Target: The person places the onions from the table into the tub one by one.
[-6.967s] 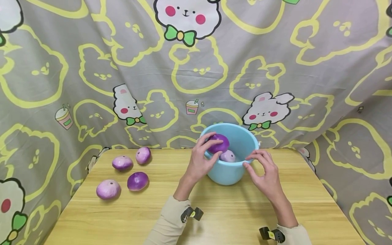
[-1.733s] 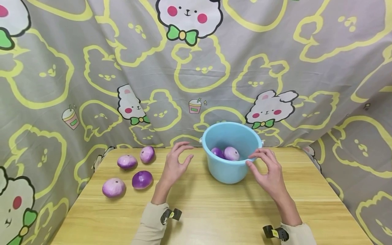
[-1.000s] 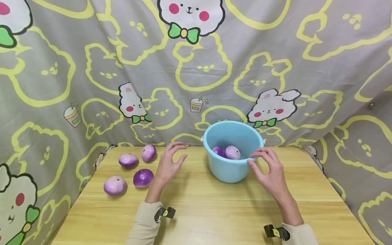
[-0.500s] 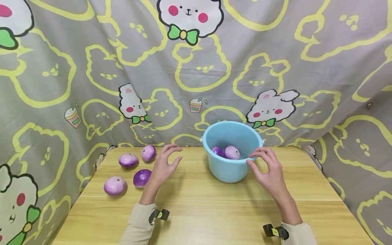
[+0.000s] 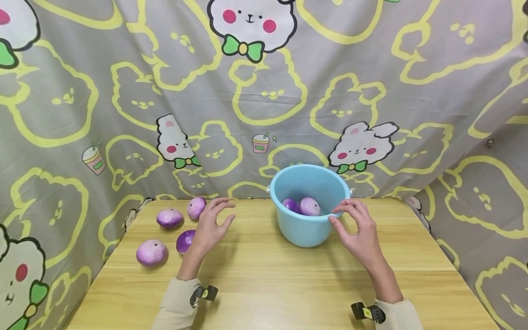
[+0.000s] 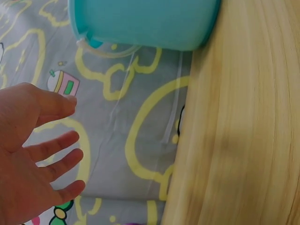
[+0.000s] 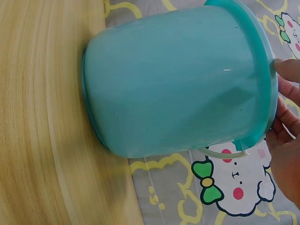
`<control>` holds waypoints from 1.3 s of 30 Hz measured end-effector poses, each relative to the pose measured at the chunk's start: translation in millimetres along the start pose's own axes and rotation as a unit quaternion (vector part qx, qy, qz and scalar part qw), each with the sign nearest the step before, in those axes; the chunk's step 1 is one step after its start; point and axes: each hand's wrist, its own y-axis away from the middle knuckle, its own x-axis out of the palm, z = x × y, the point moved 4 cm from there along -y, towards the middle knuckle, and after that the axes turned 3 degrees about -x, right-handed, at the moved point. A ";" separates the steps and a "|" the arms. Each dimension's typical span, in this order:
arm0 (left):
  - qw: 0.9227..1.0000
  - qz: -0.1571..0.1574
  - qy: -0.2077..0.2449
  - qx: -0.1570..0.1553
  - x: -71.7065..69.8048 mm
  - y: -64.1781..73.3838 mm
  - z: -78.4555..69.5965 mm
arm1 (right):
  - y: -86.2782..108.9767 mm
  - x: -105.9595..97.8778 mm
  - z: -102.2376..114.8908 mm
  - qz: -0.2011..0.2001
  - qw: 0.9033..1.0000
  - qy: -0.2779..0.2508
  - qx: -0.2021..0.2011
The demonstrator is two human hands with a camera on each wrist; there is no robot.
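A light blue bucket (image 5: pixel 305 231) stands upright on the table, two purple onions inside it: a pale one (image 5: pixel 309 206) and a darker one (image 5: pixel 290 205) partly behind the front rim. My right hand (image 5: pixel 363 233) pinches the bucket's near right rim between thumb and fingers, which also shows in the right wrist view. My left hand (image 5: pixel 209 229) hovers with nothing in it, fingers spread and slightly bent. Beneath and beside it is a dark purple onion (image 5: pixel 185 241), partly covered by the hand. Another onion (image 5: pixel 196 208) sits just behind the hand.
Farther left lie two more onions, one flatter and two-toned (image 5: pixel 169 218), one pale and nearer (image 5: pixel 151 253). The wooden table (image 5: pixel 297 284) ends at the back against a grey curtain (image 5: pixel 231 105) with cartoon prints. A white handle (image 7: pixel 220 153) hangs on the bucket.
The dark onion my left hand held over the bucket seven seconds ago now lies inside. That hand let go and moved left toward the other onions. My right hand stays on the rim.
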 end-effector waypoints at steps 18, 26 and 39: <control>0.999 0.031 -0.024 -0.025 -24.4 13.0 16.0 | -0.7 0.5 0.1 0.001 1.000 -0.001 -0.002; 0.998 0.034 -0.037 -0.043 -30.8 16.4 23.7 | 0.5 -0.4 -1.8 0.003 1.000 0.005 0.007; 0.997 0.027 -0.060 -0.045 -39.2 20.7 29.5 | 0.0 0.5 -0.2 0.001 1.000 0.002 0.004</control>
